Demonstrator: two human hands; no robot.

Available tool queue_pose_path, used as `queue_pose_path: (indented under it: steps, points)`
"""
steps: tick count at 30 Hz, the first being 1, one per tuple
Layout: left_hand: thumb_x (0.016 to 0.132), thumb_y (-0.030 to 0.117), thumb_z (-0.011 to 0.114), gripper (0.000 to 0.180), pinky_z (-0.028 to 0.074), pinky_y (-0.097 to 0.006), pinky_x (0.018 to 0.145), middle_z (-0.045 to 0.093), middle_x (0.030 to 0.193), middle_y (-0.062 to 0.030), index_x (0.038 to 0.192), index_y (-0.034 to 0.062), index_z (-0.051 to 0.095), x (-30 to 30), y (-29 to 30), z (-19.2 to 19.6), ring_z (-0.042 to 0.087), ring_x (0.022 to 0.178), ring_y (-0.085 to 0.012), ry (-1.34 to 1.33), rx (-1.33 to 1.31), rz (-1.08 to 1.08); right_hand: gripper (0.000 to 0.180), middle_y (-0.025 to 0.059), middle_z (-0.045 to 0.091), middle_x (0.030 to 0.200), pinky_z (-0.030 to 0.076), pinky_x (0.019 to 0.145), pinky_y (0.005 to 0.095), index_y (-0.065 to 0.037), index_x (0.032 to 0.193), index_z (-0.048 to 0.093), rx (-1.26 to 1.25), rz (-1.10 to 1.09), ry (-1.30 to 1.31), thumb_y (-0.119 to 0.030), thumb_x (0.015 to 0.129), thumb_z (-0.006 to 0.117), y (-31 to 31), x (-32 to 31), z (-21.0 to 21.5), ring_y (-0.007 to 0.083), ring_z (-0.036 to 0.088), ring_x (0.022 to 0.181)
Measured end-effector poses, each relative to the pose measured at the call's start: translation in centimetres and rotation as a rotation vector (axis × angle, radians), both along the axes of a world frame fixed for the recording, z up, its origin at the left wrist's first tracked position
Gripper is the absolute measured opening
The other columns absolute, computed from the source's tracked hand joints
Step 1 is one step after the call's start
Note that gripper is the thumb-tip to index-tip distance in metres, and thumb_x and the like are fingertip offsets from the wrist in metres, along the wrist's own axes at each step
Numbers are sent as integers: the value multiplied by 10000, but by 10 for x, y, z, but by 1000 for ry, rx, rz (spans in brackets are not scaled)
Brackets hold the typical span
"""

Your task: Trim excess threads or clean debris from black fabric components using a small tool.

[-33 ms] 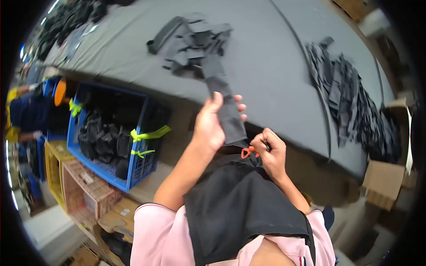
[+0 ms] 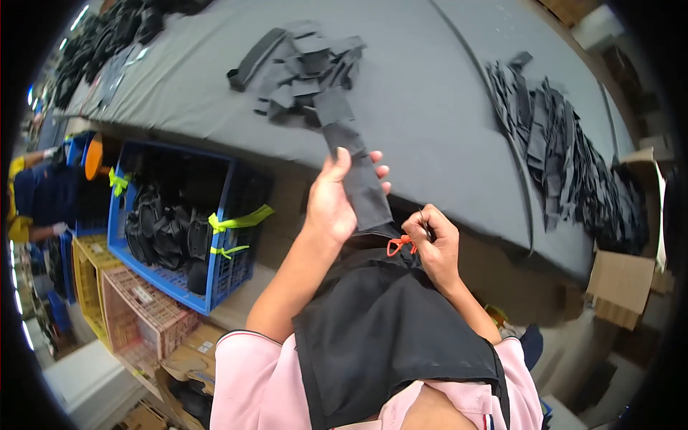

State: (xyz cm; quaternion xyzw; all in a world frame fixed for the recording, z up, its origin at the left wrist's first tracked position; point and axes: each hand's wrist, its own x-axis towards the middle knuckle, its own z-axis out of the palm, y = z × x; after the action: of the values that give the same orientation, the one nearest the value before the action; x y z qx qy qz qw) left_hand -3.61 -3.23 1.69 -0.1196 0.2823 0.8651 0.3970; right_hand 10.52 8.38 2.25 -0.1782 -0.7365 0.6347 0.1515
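Observation:
My left hand (image 2: 331,201) is closed round a dark grey fabric strip (image 2: 367,193), thumb on top and fingertips showing at the far edge. The strip runs from a loose heap of dark fabric pieces (image 2: 308,72) on the table down toward my waist. Close to its near end, my right hand (image 2: 437,247) is curled round a small dark tool, mostly hidden by the fingers. An orange cord (image 2: 398,246) hangs by those fingers, above my black apron (image 2: 387,330).
The grey-covered table (image 2: 437,122) spans the far side. A long pile of dark strips (image 2: 559,150) lies at right, near a cardboard box (image 2: 622,283). Left are a blue crate (image 2: 161,269) of dark items, a pink crate (image 2: 147,297) and a person (image 2: 46,190).
The view has shifted slightly. Both hands keep their grips, and the strip stays in my left hand.

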Motion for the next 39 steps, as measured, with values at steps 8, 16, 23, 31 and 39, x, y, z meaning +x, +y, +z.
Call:
queue_pose_path:
  steps: [8,16,23,31,39]
  points:
    - [974,375,391,402,526,-438,796,583,1118,-140,1186,40,455,-8,17,1,595,953,-263,-18,-46,-58,273,66,553,795,467,581,254,-34,991,590,353,-83,69,-24,743,704,14,11,-5,155,565,632]
    - [974,336,422,336,500,-395,746,583,1103,-139,1172,69,466,-1,41,4,572,906,-266,-45,-37,-123,290,90,595,849,476,620,315,-51,962,620,561,-110,109,-29,688,713,42,29,-18,227,570,682]
    - [981,354,390,447,506,-324,725,540,1096,-121,1201,-33,435,-2,42,-9,542,874,-212,-115,111,-353,275,84,543,859,458,603,373,-100,1013,577,232,-105,234,-179,769,677,29,45,-19,298,586,722]
    - [976,363,403,455,526,-325,724,530,1084,-129,1190,-38,425,26,61,10,543,861,-224,-147,102,-460,276,72,588,895,474,656,311,-44,1030,587,124,-191,362,-134,785,674,18,69,-21,225,607,755]
    - [971,360,426,461,502,-329,777,530,986,-163,1219,-28,417,42,77,14,541,845,-254,-269,177,-616,196,86,603,880,471,758,313,-5,958,607,-187,-201,402,-72,782,660,22,84,-26,203,608,827]
